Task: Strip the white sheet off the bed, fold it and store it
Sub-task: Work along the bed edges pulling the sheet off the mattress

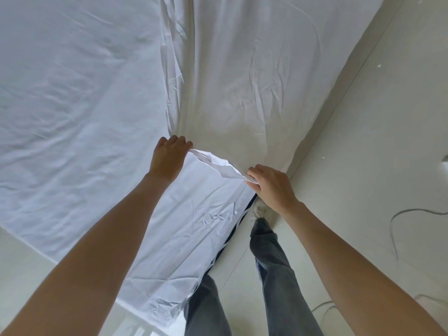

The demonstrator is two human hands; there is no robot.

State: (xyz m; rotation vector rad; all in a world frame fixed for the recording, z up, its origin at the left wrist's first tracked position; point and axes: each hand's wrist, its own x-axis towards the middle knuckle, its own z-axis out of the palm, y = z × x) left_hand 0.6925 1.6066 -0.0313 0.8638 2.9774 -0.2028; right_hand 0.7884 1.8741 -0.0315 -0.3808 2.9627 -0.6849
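The sheet [84, 105] spreads wide ahead of me; bare floor [363, 154] lies open at my right, cables [402, 219] trailing across it.

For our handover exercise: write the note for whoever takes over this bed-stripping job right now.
Left hand: grips the white sheet edge on top of the bed.
Right hand: fingers pinch the same edge near the bed's side; a twisted strip runs between the hands.
Done: that part of the sheet is lifted and drapes toward the floor.
Left: pull the sheet fully off, fold, store.
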